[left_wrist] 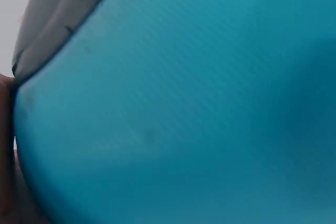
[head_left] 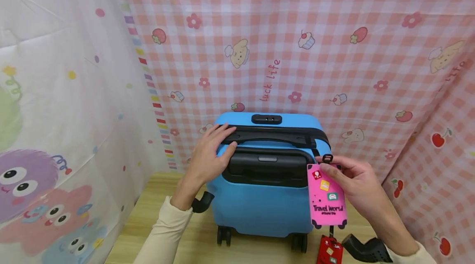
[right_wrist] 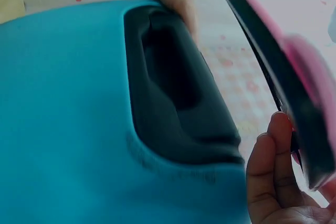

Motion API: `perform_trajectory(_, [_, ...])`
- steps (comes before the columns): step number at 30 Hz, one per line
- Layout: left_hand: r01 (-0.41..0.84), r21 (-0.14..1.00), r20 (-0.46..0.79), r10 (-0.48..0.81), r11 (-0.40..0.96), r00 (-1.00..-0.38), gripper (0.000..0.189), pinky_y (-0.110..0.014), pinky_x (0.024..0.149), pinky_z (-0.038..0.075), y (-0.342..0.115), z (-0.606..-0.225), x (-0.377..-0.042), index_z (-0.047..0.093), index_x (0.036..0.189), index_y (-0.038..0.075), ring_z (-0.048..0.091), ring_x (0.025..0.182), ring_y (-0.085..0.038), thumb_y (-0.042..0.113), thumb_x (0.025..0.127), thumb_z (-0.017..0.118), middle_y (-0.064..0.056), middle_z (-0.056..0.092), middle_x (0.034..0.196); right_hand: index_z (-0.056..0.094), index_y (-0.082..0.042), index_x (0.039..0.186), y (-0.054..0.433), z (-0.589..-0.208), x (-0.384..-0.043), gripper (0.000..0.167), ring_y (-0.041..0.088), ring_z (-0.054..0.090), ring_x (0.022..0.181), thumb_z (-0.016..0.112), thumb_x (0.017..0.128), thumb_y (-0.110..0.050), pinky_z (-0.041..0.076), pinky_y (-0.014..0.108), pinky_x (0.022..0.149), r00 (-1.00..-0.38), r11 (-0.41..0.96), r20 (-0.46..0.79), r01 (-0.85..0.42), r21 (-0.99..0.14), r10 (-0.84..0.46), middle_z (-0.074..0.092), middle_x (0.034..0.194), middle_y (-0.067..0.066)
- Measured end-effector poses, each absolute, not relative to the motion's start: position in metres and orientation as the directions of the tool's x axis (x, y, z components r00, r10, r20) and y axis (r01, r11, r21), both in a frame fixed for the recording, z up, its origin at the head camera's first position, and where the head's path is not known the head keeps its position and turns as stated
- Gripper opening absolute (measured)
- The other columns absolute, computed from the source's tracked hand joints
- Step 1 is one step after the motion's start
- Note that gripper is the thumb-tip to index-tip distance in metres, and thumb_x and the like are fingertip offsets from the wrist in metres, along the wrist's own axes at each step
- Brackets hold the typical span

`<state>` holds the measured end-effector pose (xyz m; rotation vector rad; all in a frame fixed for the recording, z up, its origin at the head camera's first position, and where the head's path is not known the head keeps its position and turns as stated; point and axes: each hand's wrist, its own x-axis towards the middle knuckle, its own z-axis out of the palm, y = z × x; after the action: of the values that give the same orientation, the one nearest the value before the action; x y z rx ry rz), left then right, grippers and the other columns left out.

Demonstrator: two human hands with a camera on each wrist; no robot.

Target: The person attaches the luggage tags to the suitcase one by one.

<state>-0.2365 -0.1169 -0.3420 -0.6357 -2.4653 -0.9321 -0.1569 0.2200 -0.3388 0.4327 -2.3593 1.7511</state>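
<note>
A blue suitcase (head_left: 259,206) stands upright on its wheels, with a black side handle (head_left: 267,137) and a black recessed telescopic handle (head_left: 267,169). My left hand (head_left: 211,152) rests on its upper left corner, fingers extended over the black trim. At the suitcase's right side, my right hand (head_left: 356,181) pinches a pink luggage tag (head_left: 327,198) near its top, thumb on the front. The tag reads "Travel world" and has a black strap loop above it. In the right wrist view the pink luggage tag (right_wrist: 294,77) appears edge-on beside the fingers (right_wrist: 262,166).
A red luggage tag (head_left: 329,251) is below the pink one, low at the right. A black combination lock (head_left: 266,119) is set in the suitcase's top. Pink checked cloth (head_left: 282,41) hangs behind, white patterned cloth (head_left: 74,103) at left. The floor (head_left: 163,198) is wood-patterned.
</note>
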Motion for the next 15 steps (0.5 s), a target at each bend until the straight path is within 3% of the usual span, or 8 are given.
perform_trajectory(8, [0.652,0.468,0.614,0.312,0.596,-0.725,0.036,-0.05,0.112,0.036,-0.107,-0.332,-0.236,0.066,0.13,0.013,0.049,0.133,-0.025,0.024,0.096,0.062,-0.004,0.063,0.134,0.068,0.003,0.101,0.195,-0.333,-0.158,0.018,0.022,0.068,0.07,0.062,0.099,-0.013,0.059,0.033,0.057,-0.93,0.235,0.302,-0.347,-0.908,-0.209,0.073,0.112,-0.009])
perform_trajectory(15, [0.718,0.493,0.616,0.386,0.492,-0.687,0.04,-0.044,0.107,0.043,-0.099,-0.322,-0.233,0.065,0.132,0.013,0.056,0.125,-0.02,0.028,0.094,0.067,-0.003,0.065,0.13,0.069,0.003,0.101,0.177,-0.331,-0.162,0.024,0.022,0.071,0.073,0.064,0.098,-0.02,0.06,0.036,0.061,-0.941,0.212,0.245,-0.295,-0.931,-0.235,0.074,0.112,0.008])
